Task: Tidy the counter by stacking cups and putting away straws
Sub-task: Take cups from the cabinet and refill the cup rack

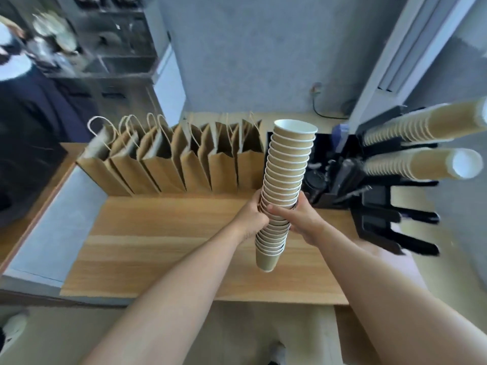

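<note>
Cups in one tall nested stack are hanging above the tabletop; we are clasping its lower part, left hand and right hand each with the grip closed around it. Next, we judge, it needs steady carrying to the dispenser rack beyond.

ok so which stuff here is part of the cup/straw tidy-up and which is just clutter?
Job:
- cup stack, gripped by left hand and right hand
- black cup rack holding cup rows
- wooden counter

Lying about:
- paper bags
- wall cable
</note>
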Demonstrator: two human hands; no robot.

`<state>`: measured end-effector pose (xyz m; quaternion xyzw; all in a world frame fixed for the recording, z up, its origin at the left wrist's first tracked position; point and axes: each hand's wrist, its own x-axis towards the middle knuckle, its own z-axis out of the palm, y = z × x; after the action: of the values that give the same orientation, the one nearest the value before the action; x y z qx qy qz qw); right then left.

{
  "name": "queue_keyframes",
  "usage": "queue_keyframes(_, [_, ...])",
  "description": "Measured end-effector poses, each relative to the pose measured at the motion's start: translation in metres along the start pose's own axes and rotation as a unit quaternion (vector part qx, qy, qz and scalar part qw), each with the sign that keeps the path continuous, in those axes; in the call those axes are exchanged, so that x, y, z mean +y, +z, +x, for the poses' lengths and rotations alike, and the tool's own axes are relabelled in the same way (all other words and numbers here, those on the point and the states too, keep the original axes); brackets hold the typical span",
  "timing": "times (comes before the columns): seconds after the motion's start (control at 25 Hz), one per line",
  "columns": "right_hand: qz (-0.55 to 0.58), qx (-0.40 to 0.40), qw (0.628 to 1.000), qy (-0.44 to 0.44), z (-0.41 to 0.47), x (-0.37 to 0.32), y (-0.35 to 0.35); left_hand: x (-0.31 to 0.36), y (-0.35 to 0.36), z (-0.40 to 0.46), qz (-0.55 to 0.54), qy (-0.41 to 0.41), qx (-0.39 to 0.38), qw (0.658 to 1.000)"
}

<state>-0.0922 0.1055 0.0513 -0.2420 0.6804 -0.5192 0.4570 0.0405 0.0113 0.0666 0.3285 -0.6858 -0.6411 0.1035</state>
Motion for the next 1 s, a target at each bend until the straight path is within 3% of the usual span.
queue_keyframes(0.16, [-0.027, -0.032, 0.998, -0.051, 0.056, -0.011, 0.048, -0.025, -0.040, 0.025, 0.002, 0.005, 0.081, 0.997])
queue_keyframes(0.36, [-0.025, 0.020, 0.997, -0.077, 0.087, -0.008, 0.107, -0.045, -0.076, 0.047, 0.019, 0.007, 0.222, 0.975])
queue_keyframes(0.68, [-0.055, 0.071, 0.987, -0.135, 0.122, -0.033, 0.180, -0.073, -0.143, 0.060, 0.014, 0.011, 0.277, 0.961])
queue_keyframes(1.0, [-0.065, 0.105, 0.981, -0.152, 0.131, -0.083, 0.199, -0.071, -0.177, 0.058, 0.047, 0.010, 0.269, 0.962])
